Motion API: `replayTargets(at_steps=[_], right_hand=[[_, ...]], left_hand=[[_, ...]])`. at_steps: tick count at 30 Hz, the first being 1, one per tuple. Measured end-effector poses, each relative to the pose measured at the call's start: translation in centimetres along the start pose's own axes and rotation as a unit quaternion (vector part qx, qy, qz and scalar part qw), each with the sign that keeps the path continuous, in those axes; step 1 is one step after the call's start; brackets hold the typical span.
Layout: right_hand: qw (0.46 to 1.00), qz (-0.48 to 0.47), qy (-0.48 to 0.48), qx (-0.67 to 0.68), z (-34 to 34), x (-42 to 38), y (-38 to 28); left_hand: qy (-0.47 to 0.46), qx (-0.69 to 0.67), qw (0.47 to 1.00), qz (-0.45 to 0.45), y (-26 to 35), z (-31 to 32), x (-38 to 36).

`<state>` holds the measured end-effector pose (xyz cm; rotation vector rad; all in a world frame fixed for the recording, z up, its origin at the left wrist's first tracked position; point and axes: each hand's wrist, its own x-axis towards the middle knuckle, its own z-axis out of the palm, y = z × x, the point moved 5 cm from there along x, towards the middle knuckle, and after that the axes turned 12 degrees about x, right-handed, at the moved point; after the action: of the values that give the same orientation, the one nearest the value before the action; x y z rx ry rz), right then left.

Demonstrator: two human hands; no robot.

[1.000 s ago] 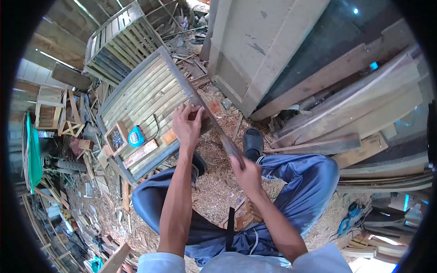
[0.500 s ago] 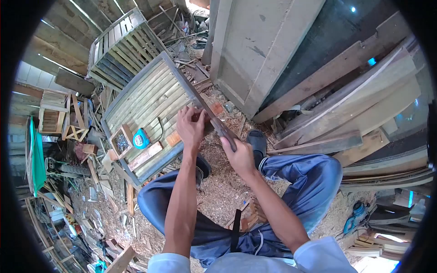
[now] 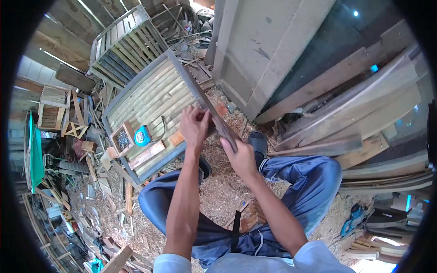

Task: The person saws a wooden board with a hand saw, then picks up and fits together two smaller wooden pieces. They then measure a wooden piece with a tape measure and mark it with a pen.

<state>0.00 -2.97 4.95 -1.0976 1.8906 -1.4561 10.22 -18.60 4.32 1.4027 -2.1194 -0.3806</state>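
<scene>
My right hand [image 3: 241,159] is wrapped round the near end of a long dark brown piece [image 3: 223,127], its thumb lying along the top. The piece slants up and left, along the right edge of a slatted wooden panel [image 3: 157,91]. My left hand [image 3: 195,127] is over the panel's near right part, thumb and fingers pinched together close beside the brown piece; what they hold, if anything, I cannot tell. On the panel lie a blue tape measure [image 3: 142,135], a small wooden box of metal bits [image 3: 122,140] and wood offcuts [image 3: 146,154].
A slatted crate [image 3: 127,48] stands behind the panel. A grey door-like panel [image 3: 268,45] leans at the back, with curved boards [image 3: 350,104] stacked on the right. Shavings and scraps cover the floor [image 3: 218,195]. A blue power tool [image 3: 353,220] lies at lower right.
The view has shifted slightly. My left hand's fingers have moved a little, still beside the brown piece; my right hand keeps its hold.
</scene>
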Motion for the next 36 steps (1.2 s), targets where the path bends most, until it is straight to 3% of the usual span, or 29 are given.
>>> replayTargets(at_steps=[2,5,8,10,13,16,19,22,25,28,31,32,34,36], right_hand=[[0.996,0.088,-0.007,0.025,-2.1,-3.7,-0.3],[0.995,0.084,0.034,0.04,-4.0,-8.3,0.2],[0.989,0.144,-0.01,0.018,-2.7,-5.0,-0.5],[0.993,0.107,-0.036,0.018,0.0,1.0,-1.4],[0.996,0.083,-0.019,0.001,-0.5,1.1,-2.8],[0.992,0.122,0.006,0.016,-4.4,-6.3,-2.9],[0.983,0.182,0.021,0.008,-5.2,-7.2,-3.4],[0.989,0.143,-0.028,-0.001,-1.4,0.1,-3.3],[0.987,0.142,-0.066,-0.026,-0.8,0.6,-3.5],[0.971,0.232,-0.041,0.038,-5.0,-6.5,-5.3],[0.977,0.205,-0.026,-0.043,-5.4,-7.7,-4.9],[0.981,0.193,-0.026,0.009,-4.5,-5.4,-5.9],[0.974,0.209,-0.083,-0.027,-1.9,-0.1,-4.1],[0.987,0.142,-0.068,-0.032,-1.0,0.3,-3.2]], left_hand=[[0.009,0.002,1.0,-0.008,0.1,-0.1,0.5],[0.033,0.013,0.999,-0.011,0.4,-0.3,0.4],[0.028,0.018,0.999,-0.001,0.5,-0.2,0.0],[0.018,0.013,1.0,-0.005,0.3,-0.1,0.0],[0.011,0.009,1.0,-0.001,0.0,-0.2,0.3],[0.017,-0.008,1.0,-0.011,0.4,-0.2,0.2],[0.04,0.027,0.999,0.001,0.2,-0.2,0.0],[0.009,0.002,1.0,-0.027,0.0,0.0,-0.1],[-0.002,-0.009,0.999,-0.036,0.1,-0.1,0.3],[0.045,-0.006,0.999,0.013,0.2,-0.2,0.2],[0.018,0.006,1.0,-0.016,0.4,-0.3,-0.1],[0.027,-0.009,1.0,-0.007,0.9,-0.5,0.0],[0.029,0.003,1.0,-0.007,0.5,-0.5,-0.2],[0.033,0.011,0.999,0.001,0.2,-0.1,-0.4]])
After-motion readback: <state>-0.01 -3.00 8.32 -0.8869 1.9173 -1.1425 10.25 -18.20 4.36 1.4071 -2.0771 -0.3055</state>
